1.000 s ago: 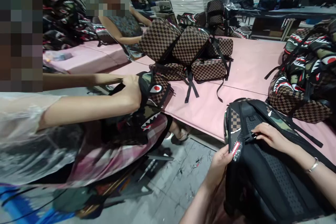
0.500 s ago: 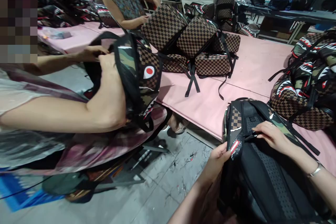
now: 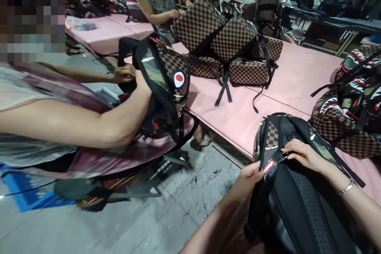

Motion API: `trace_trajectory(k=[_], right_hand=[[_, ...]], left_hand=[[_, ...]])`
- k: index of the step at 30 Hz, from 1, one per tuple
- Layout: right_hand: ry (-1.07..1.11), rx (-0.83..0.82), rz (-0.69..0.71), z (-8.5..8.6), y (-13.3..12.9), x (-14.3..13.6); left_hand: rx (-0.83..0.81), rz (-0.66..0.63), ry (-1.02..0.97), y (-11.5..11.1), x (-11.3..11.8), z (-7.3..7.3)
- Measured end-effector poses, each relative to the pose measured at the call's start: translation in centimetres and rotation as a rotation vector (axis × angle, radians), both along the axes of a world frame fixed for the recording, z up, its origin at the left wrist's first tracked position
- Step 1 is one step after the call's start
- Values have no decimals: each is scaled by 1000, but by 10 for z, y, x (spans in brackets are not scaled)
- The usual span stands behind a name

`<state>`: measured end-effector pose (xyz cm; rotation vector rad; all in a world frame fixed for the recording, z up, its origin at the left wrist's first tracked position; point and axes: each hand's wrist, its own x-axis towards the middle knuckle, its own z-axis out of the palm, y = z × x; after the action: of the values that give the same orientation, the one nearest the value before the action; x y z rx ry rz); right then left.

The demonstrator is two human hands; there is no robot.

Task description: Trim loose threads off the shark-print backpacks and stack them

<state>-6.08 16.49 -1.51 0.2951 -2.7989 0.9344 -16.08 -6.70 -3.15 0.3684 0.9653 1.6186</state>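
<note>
A backpack (image 3: 300,190) with a black padded back panel and checkered and camouflage sides leans against the pink table's edge, its back toward me. My left hand (image 3: 248,176) pinches the edge of its shoulder strap beside a red label (image 3: 269,167) under shiny clear plastic. Just right of that label, my right hand (image 3: 305,156) has thumb and fingers closed on a small black piece (image 3: 282,154) at the strap. Whether that piece is a buckle or a webbing end I cannot make out. A silver bracelet (image 3: 347,186) circles my right wrist.
Several checkered backpacks (image 3: 233,39) stand on the pink table (image 3: 291,75), and shark-mouth ones (image 3: 342,115) are heaped at the right. On the left a co-worker handles another backpack (image 3: 162,73); a second person (image 3: 160,8) stands behind the table. Scraps litter the grey floor (image 3: 196,190).
The view has shifted slightly left, so the surroundings sit further right. My right hand has moved a little nearer my left, and the strap by the label has turned slightly. Both hands keep their grip.
</note>
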Motion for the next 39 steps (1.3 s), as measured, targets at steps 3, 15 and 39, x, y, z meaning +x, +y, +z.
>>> trace_trajectory(k=[3,15,39], right_hand=[[-23,7,22,3,-4,-2],[-46,10,97,1,-10,-8],[-72,24,133,14,-16,-4]], left_hand=[[-39,15,33,0,0,-3],[-25,-5,142,-3,-5,-8],[-7,-24,204,2,-3,-11]])
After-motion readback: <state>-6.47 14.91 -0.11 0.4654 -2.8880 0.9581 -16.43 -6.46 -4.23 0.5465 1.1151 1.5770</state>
